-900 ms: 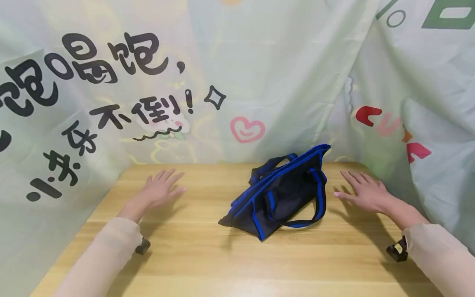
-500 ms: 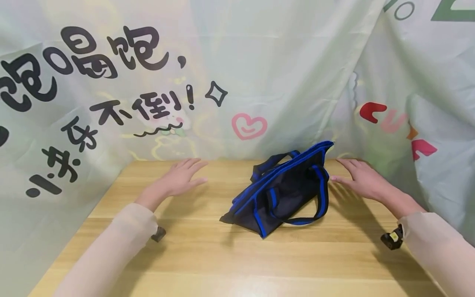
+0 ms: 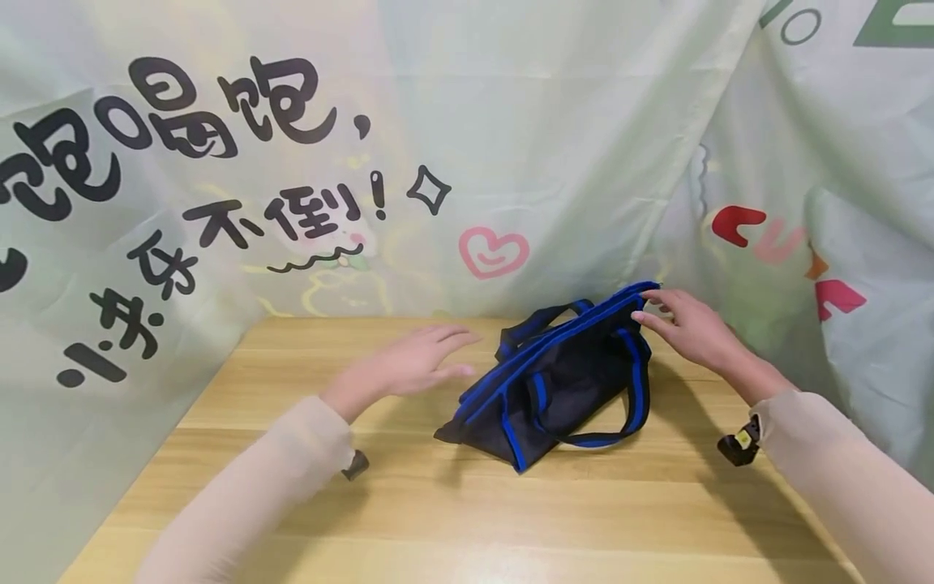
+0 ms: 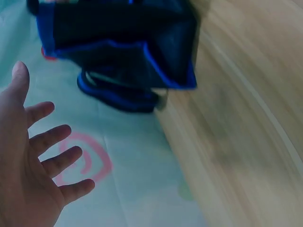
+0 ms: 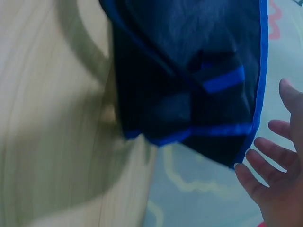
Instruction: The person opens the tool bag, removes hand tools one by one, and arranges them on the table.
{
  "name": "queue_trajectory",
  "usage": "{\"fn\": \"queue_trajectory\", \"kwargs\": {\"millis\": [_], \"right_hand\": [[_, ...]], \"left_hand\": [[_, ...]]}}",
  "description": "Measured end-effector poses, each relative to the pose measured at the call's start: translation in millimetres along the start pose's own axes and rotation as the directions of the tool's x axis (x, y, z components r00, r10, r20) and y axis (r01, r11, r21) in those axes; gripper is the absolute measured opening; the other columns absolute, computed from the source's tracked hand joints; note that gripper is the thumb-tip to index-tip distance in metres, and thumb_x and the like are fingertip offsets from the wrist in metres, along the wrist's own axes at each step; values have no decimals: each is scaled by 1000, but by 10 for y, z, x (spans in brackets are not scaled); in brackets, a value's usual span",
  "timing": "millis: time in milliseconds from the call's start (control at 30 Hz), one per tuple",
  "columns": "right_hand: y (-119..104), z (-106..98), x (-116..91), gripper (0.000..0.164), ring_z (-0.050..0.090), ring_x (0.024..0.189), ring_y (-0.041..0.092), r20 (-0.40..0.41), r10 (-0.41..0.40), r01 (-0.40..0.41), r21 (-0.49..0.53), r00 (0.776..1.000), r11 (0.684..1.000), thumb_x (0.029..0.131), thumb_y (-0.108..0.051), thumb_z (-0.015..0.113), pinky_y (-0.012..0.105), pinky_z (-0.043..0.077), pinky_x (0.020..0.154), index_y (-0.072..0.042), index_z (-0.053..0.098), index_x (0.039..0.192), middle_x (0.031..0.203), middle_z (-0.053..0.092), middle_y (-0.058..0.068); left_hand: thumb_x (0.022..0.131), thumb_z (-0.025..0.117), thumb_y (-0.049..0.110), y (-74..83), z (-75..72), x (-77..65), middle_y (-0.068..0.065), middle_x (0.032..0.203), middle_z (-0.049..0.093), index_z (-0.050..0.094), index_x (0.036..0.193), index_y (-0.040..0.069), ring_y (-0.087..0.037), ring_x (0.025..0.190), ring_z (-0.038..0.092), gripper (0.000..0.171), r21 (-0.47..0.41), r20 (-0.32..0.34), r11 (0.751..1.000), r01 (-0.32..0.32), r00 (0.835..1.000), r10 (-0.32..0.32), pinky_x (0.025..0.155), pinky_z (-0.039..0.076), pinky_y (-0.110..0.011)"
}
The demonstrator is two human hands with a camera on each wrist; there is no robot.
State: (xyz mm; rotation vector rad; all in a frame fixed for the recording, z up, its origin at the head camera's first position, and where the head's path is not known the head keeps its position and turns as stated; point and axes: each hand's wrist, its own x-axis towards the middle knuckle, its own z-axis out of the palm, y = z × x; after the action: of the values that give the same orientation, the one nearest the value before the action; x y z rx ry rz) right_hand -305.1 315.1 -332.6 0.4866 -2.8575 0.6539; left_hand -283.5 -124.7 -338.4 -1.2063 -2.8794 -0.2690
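Observation:
A black tote bag (image 3: 584, 385) with blue trim stands at a slant on the wooden table, its top edges close together. One strap handle (image 3: 635, 389) hangs down its front, the other sticks out behind. My right hand (image 3: 689, 324) is at the bag's far right top corner, fingertips right at the blue edge. To the left of the bag my left hand (image 3: 412, 361) hovers over the table with its fingers extended toward the near left corner. In the left wrist view the left hand (image 4: 33, 161) has spread fingers, with the bag (image 4: 118, 47) beyond them.
A wooden table (image 3: 409, 519) carries the bag. Behind it and at both sides hangs a pale printed cloth (image 3: 569, 162) with dark lettering and a pink heart. A small black wrist camera (image 3: 739, 444) sits under the right sleeve, another (image 3: 355, 465) under the left.
Both hands have moved inward toward the bag: the left one rightward to near its left end, the right one leftward and up to its far top corner. The bag stays in place.

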Motion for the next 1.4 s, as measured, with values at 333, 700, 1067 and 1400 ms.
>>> {"fn": "queue_trajectory", "kwargs": {"millis": [333, 700, 1067, 1400], "right_hand": [[-295, 170, 156, 53, 62, 87, 27, -10, -79, 79, -15, 997, 997, 100, -44, 51, 49, 50, 76, -3, 56, 133, 101, 67, 13], [-399, 261, 240, 40, 63, 82, 30, -32, -49, 48, -29, 998, 998, 101, -40, 52, 49, 49, 74, -2, 62, 111, 94, 68, 13], [-448, 336, 287, 43, 61, 84, 31, -41, -10, 10, -12, 999, 1000, 101, -43, 50, 50, 47, 76, -2, 60, 109, 96, 67, 15], [-544, 359, 251, 33, 60, 84, 31, -23, 7, -7, 22, 1000, 1000, 102, -34, 52, 48, 46, 75, -3, 60, 108, 95, 66, 13]], "left_hand": [[98, 41, 60, 355, 26, 195, 1, 119, 60, 55, 130, 17, -15, 107, 58, 56, -34, 58, 995, -91, 994, 93, 94, 46, -33], [101, 56, 29, 445, 77, 235, 3, 94, 64, 55, 117, 11, -7, 77, 58, 24, -106, 1, 977, -184, 983, 186, 74, 50, -22], [95, 61, 15, 455, 115, 163, 2, 89, 63, 55, 112, 9, -7, 70, 55, 19, -141, -54, 975, -173, 984, 167, 67, 49, -18], [94, 64, 18, 640, 165, 55, 4, 92, 65, 54, 110, 13, -5, 75, 57, 20, -149, -52, 972, -183, 983, 177, 69, 48, -16]]}}
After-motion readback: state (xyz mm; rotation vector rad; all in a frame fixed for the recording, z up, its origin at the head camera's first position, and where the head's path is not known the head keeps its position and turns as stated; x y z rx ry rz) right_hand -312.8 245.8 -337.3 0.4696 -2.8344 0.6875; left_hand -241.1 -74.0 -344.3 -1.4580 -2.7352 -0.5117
